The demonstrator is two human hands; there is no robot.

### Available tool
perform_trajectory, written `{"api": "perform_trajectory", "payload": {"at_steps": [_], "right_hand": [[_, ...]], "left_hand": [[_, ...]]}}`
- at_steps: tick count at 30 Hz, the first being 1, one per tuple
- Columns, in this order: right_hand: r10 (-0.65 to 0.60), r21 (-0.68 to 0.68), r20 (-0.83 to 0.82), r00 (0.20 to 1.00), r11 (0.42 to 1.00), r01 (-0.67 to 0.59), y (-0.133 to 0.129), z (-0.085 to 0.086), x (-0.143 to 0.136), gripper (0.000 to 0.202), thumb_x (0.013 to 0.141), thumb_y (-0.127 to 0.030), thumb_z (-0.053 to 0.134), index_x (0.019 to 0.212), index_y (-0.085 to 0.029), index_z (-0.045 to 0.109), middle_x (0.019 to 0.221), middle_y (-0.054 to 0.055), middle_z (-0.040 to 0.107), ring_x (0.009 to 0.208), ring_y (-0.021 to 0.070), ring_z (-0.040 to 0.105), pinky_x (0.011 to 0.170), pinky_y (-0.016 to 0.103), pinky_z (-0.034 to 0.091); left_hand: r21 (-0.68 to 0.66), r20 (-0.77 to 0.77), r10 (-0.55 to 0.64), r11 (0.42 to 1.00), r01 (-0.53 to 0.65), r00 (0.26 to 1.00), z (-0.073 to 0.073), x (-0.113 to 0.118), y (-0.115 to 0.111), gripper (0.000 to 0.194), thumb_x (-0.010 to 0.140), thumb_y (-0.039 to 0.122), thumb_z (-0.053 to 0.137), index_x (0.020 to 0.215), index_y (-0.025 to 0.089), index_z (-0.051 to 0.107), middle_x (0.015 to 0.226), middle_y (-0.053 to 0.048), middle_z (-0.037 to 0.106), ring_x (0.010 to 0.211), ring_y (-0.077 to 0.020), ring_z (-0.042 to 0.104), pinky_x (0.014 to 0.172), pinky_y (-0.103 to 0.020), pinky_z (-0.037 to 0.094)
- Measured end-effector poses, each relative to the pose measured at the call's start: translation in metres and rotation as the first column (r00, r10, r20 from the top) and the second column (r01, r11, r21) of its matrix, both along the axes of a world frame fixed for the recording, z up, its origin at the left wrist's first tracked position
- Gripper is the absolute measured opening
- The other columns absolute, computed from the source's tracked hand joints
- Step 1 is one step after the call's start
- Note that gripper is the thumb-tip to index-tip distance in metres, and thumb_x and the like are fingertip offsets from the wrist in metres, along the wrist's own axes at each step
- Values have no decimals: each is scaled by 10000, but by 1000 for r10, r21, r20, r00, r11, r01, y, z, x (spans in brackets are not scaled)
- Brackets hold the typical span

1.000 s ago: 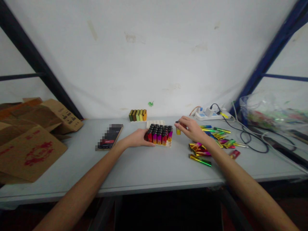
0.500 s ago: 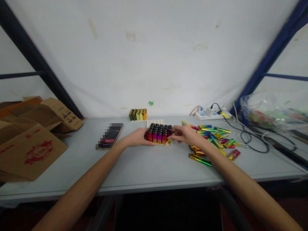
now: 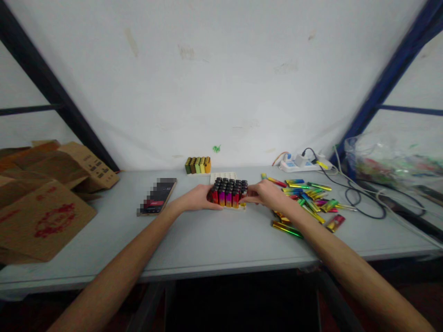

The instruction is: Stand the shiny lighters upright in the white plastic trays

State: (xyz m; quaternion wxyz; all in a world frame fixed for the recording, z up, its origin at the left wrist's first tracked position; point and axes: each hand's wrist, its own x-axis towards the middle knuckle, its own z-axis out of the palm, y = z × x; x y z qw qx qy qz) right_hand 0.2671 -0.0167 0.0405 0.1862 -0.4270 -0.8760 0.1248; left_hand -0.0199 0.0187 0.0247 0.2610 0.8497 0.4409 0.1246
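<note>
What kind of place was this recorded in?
Probably a small workshop or packing bench: upright lighters stand in close rows between the hands, loose metallic ones lie heaped to the right, and a printed cardboard carton sits at the left of the grey table.

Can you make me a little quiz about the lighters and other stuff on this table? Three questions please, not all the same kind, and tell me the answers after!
1. True or false: the left hand is touching the block of upright lighters.

2. Pick one. Where do the loose shiny lighters lie?
A) inside a plastic bag
B) on the right part of the table
C) on top of a cardboard box

3. Fill in the missing word: the phone lies on the person's ____ side of the upright block.

Key: 1 true; 2 B; 3 left.
</note>
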Motion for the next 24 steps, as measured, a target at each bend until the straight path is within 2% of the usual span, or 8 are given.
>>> {"api": "perform_trajectory", "payload": {"at_steps": [4, 7, 9, 11, 14, 18, 21, 24], "right_hand": [[-2, 47, 7, 1000, 999, 1, 5, 2, 10, 586, 961, -670, 534, 670, -173, 642, 578, 27, 641, 499, 121, 497, 580, 266, 322], [-94, 126, -15, 995, 987, 95, 16, 4, 36, 551, 1041, -557, 451, 702, -179, 664, 587, 33, 651, 534, 138, 543, 635, 276, 376], [-159, 200, 14, 987, 968, 153, 28, 2, 56, 436, 1042, -453, 484, 800, -171, 713, 682, 65, 698, 598, 165, 590, 657, 287, 409], [-185, 195, 97, 978, 967, 164, 40, -4, 75, 283, 990, -375, 583, 913, -158, 748, 821, 100, 739, 707, 204, 644, 698, 302, 454], [-263, 230, 182, 948, 948, 219, 52, -16, 89, 278, 969, -328, 615, 1099, -121, 749, 1068, 167, 737, 956, 272, 680, 874, 349, 497], [-324, 244, 253, 912, 933, 264, 58, -30, 82, 443, 1030, -419, 522, 1306, -109, 675, 1243, 204, 683, 1165, 301, 626, 1029, 385, 449], [-366, 226, 320, 874, 925, 305, 60, -36, 66, 465, 1038, -480, 489, 1306, -144, 665, 1272, 200, 668, 1171, 309, 612, 1004, 407, 452], [-381, 251, 355, 854, 918, 306, 61, -39, 52, 353, 1042, -389, 492, 1243, -161, 671, 1231, 189, 681, 1168, 330, 607, 975, 432, 452]], "left_hand": [[6, -8, -1, 1000, 1, 1000, 0, 0, 1, 622, 678, 599, 802, 1119, 179, 679, 1066, -55, 787, 973, -305, 725, 821, -345, 563], [5, -10, -1, 1000, 1, 1000, 0, 0, 0, 620, 681, 611, 794, 1112, 182, 680, 1035, -46, 789, 951, -301, 727, 797, -338, 560], [8, -20, 0, 1000, 0, 1000, 1, 0, 0, 626, 681, 617, 792, 1109, 175, 678, 1014, -51, 789, 932, -300, 728, 786, -341, 558], [14, -32, 5, 1000, -5, 999, 1, 0, 0, 635, 681, 623, 792, 1109, 168, 678, 1003, -56, 788, 927, -303, 727, 785, -345, 557], [22, -31, 6, 1000, -5, 1000, 0, -1, 1, 652, 674, 632, 794, 1115, 165, 683, 1009, -60, 788, 939, -310, 725, 792, -348, 560], [32, -33, -17, 999, 18, 999, -2, -2, 3, 641, 692, 619, 791, 1129, 164, 681, 1055, -68, 785, 967, -313, 723, 814, -353, 561], [35, -50, -6, 999, 8, 999, -3, -2, 4, 650, 696, 626, 792, 1134, 160, 676, 1059, -74, 784, 970, -315, 723, 811, -355, 561], [26, -33, -1, 1000, 2, 999, -4, -2, 4, 664, 689, 634, 795, 1143, 166, 670, 1065, -69, 784, 962, -309, 726, 801, -350, 563]]}}
